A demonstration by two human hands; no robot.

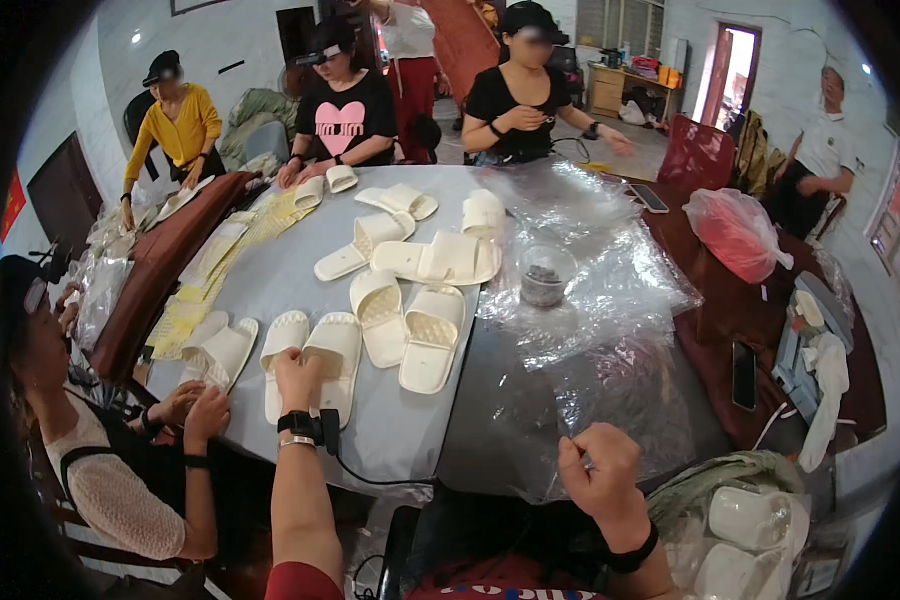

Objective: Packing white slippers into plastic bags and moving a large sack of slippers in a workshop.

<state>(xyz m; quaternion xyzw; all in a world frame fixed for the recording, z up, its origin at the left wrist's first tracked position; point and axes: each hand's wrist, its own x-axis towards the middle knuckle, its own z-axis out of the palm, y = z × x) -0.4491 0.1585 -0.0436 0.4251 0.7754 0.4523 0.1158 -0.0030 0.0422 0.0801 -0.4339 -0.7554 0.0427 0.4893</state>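
Note:
My left hand [298, 380] reaches over a pair of cream slippers [336, 345] lying side by side on the grey table. Its fingers close on their inner edges where the two meet; the fingertips are partly hidden. My right hand [602, 470] is closed in a pinch on the near edge of a clear plastic bag [625, 395], which spreads flat over the dark part of the table. Just right of the left hand's pair lie more cream slippers [432, 340], and another pair [225, 352] sits to its left.
Clear plastic sheets [610, 270] cover the table's far right, with a tub of small dark pieces [542, 285] among them. A phone [744, 375] and a red plastic bag [738, 235] lie further right. Bagged slippers [745, 530] are at lower right. A co-worker [120, 460] sits close at left; others stand beyond.

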